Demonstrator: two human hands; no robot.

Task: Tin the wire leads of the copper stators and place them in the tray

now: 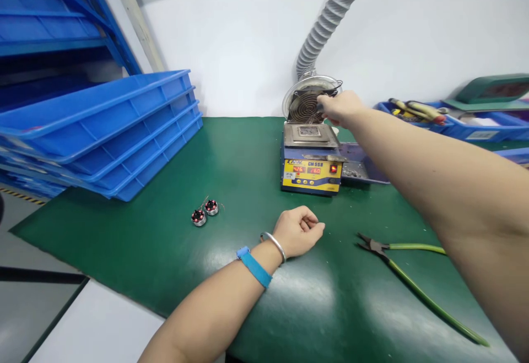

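Observation:
My right hand (339, 108) reaches out over the solder pot (312, 170), its fingers pinched together in front of the extractor fan (306, 107). A small dark bit shows at the fingertips, but what it is I cannot make out. The pot's square metal top (293, 136) lies just below that hand, and its red digits are lit. My left hand (298, 232) rests on the green table with fingers curled in and nothing visible in them. To its left sit two small motors (199, 218) with copper windings and thin wires. Green-handled cutting pliers (376, 246) lie spread to its right.
Stacked blue trays (157, 115) stand at the left. A grey ribbed duct (330, 21) rises from the fan. A dark tray (374, 174) with scraps sits right of the pot, partly behind my right arm. Blue bins (475, 126) with tools line the back right.

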